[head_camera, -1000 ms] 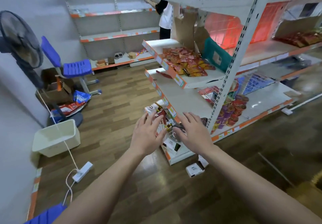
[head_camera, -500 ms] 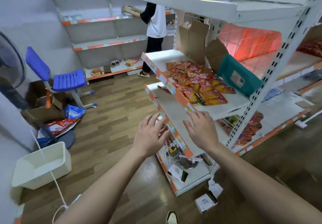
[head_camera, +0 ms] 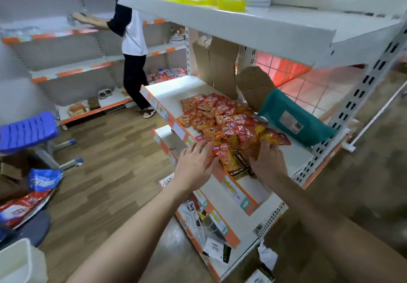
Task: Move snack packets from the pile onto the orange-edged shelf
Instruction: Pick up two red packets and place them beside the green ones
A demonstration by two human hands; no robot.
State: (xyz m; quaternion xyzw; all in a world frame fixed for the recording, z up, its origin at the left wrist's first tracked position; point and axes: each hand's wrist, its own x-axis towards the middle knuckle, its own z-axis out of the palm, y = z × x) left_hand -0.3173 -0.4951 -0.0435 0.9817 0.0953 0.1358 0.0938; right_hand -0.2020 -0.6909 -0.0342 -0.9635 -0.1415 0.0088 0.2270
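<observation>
A pile of red and orange snack packets (head_camera: 222, 119) lies on the white orange-edged shelf (head_camera: 176, 126) at chest height. A few dark-labelled packets (head_camera: 236, 166) lie at the pile's near end. My left hand (head_camera: 196, 166) reaches over the shelf's front edge, fingers straight, tips touching the nearest red packets. My right hand (head_camera: 267, 161) rests on the near right side of the pile, its fingers curled into the yellow-orange packets; the grip itself is hidden under the hand.
A teal parcel (head_camera: 293, 122) and torn cardboard (head_camera: 253, 84) sit behind the pile. Another orange-edged shelf (head_camera: 163, 144) lies below, a white shelf (head_camera: 242, 25) above. Another person (head_camera: 132, 47) stands at the back wall shelves. A blue chair (head_camera: 28, 128) is at left.
Both hands rose from the lower shelf level to the pile on the upper shelf and now touch the packets. The view moved closer to the shelf.
</observation>
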